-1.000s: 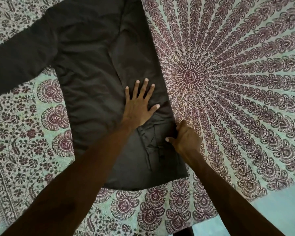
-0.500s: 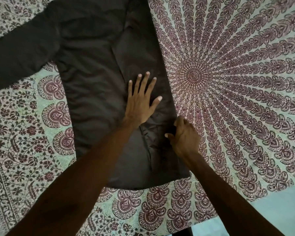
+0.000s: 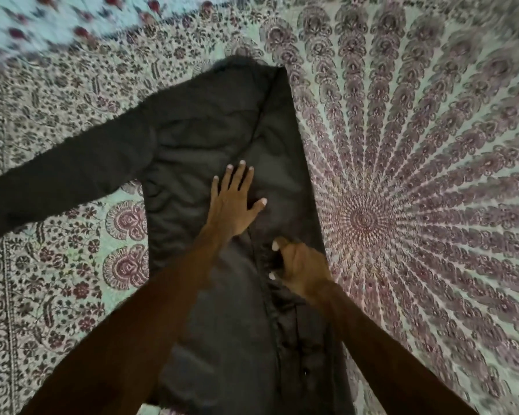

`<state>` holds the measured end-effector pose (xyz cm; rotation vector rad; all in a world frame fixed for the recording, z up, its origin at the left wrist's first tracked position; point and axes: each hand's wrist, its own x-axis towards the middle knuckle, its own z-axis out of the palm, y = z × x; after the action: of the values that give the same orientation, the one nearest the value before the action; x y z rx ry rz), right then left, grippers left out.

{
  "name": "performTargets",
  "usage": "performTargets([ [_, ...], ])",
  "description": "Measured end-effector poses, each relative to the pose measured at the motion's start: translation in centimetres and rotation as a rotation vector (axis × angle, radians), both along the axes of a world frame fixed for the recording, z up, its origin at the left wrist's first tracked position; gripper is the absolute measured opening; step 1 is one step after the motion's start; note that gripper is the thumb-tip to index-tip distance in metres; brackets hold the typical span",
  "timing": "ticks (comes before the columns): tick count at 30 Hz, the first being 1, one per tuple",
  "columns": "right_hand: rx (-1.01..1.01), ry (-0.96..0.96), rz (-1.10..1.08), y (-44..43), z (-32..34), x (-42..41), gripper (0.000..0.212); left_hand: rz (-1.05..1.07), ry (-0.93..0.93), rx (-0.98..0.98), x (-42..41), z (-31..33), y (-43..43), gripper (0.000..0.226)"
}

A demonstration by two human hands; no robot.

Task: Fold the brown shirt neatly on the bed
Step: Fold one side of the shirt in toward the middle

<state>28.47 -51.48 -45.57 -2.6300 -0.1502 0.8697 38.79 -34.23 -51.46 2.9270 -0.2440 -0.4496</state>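
Lying lengthwise through the middle of the frame, a dark brown long-sleeved cloth shirt (image 3: 210, 139) is spread over a pale green bed sheet (image 3: 432, 175) printed with maroon mandala patterns. The left hand (image 3: 232, 205) is pressed flat on it at the centre, fingers spread. Just below and to the right, a fold of the fabric is pinched by the curled right hand (image 3: 300, 271). One sleeve (image 3: 57, 187) is stretched toward the left edge.
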Motion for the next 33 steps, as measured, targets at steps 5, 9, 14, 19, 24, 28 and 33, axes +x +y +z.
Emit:
performTargets([
  [5,-0.075,0.12,0.132,1.3,-0.6,4.4,0.088,-0.062,0.105,0.03,1.0,-0.6,1.2,0.088],
  [9,-0.132,0.16,0.19,1.4,-0.8,5.2,0.09,-0.056,0.048,0.02,1.8,0.4,1.3,0.077],
  [14,-0.066,0.043,0.008,3.1,0.2,8.4,0.036,0.039,-0.125,-0.097,2.4,1.4,4.1,0.056],
  [19,0.062,-0.01,-0.104,10.1,0.1,9.9,0.034,0.309,-0.211,-0.128,4.6,2.3,11.6,0.044],
  [24,0.16,-0.052,-0.174,20.2,-1.4,6.8,0.04,0.418,-0.247,-0.052,8.2,2.4,20.8,0.044],
  [28,0.089,-0.157,-0.164,26.6,-2.9,4.2,0.043,0.416,-0.191,-0.08,11.7,0.9,26.4,0.05],
  [33,-0.068,-0.342,-0.172,29.5,-4.3,3.5,0.03,0.437,-0.087,-0.136,15.1,-0.4,27.7,0.069],
])
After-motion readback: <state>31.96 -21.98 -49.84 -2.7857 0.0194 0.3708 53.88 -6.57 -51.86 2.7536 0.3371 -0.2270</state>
